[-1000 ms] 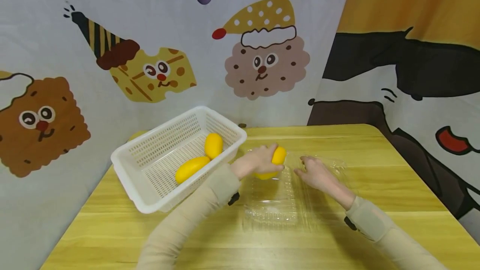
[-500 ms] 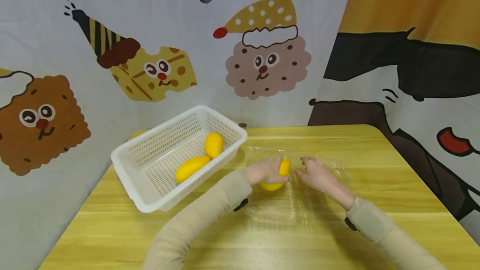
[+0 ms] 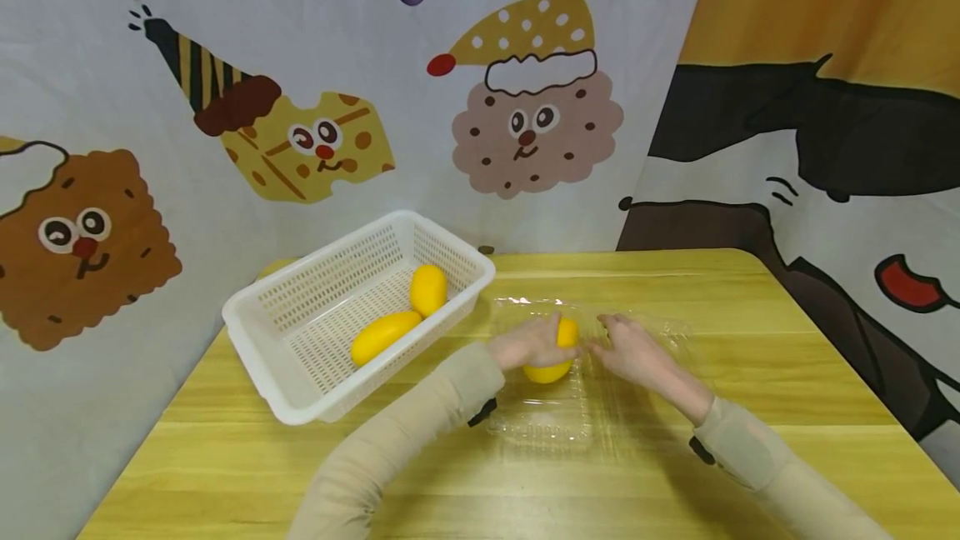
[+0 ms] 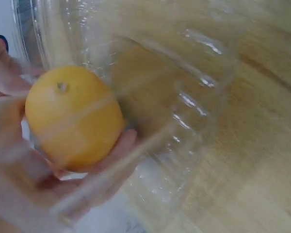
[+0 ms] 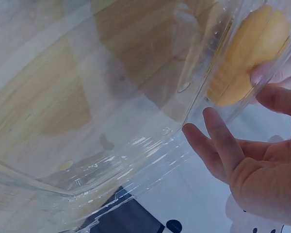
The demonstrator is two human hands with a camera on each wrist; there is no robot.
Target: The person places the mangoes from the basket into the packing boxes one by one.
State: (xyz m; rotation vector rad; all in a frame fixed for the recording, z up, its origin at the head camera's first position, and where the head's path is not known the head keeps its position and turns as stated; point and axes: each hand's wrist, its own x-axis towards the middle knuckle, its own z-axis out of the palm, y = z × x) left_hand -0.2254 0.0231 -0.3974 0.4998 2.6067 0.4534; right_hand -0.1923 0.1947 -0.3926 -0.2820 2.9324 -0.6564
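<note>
A yellow mango [image 3: 548, 372] sits at the clear plastic clamshell box [image 3: 537, 430], in its base half. My left hand [image 3: 531, 342] grips this mango, fingers and thumb curled round its sides. In the left wrist view the mango [image 4: 73, 119] shows its stem end, with clear plastic about it. My right hand [image 3: 634, 347] lies at the box's middle fold, beside its opened lid. Seen from the right wrist, its fingers [image 5: 223, 141] are loosely spread at the plastic edge and hold nothing; whether they press on the plastic I cannot tell.
A white perforated basket [image 3: 273, 386] stands to the left on the wooden table [image 3: 450, 498]. Two more mangoes lie inside, one lengthwise [image 3: 385, 338] and one at the right end [image 3: 428, 291]. Behind the table hangs a cartoon-printed cloth [image 3: 420, 165].
My left hand has moved right and toward me, lowering the mango into the box's base. During the last half second it has hardly shifted. My right hand stays at the lid.
</note>
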